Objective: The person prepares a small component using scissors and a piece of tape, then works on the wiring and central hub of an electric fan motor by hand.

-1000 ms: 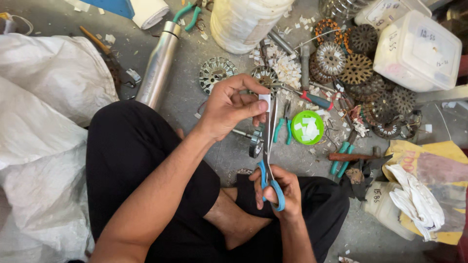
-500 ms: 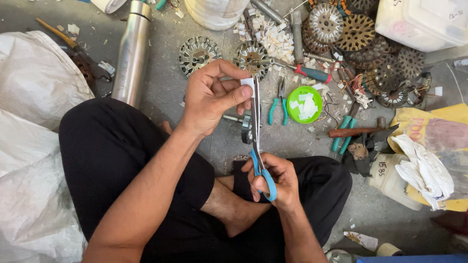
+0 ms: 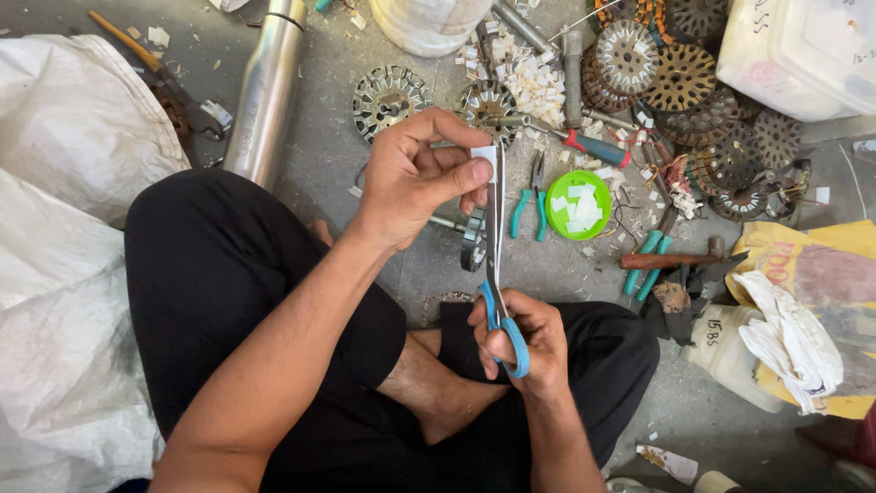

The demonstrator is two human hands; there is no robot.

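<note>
My left hand [image 3: 422, 176] pinches a small white paper strip [image 3: 484, 157] between thumb and fingers, held up over the floor. My right hand [image 3: 526, 341] grips blue-handled scissors [image 3: 498, 274], the blades pointing away from me and reaching the strip at my left fingertips. I sit cross-legged in black trousers. A green lid [image 3: 578, 204] holding several cut white pieces lies just right of the scissors, beside small teal-handled pliers [image 3: 530, 201].
Round metal laminated discs [image 3: 391, 95] and rusty ones [image 3: 680, 78] lie scattered ahead. A steel tube [image 3: 265, 91] lies at left beside white sacks [image 3: 64, 228]. A screwdriver [image 3: 593, 146], hammer [image 3: 671, 260], white plastic containers [image 3: 803, 50] and cloth [image 3: 789, 342] crowd the right.
Both hands with the scissors and strip have stayed together; the view has shifted so they sit a little lower and more central. The scissors' blades look more closed on the strip.
</note>
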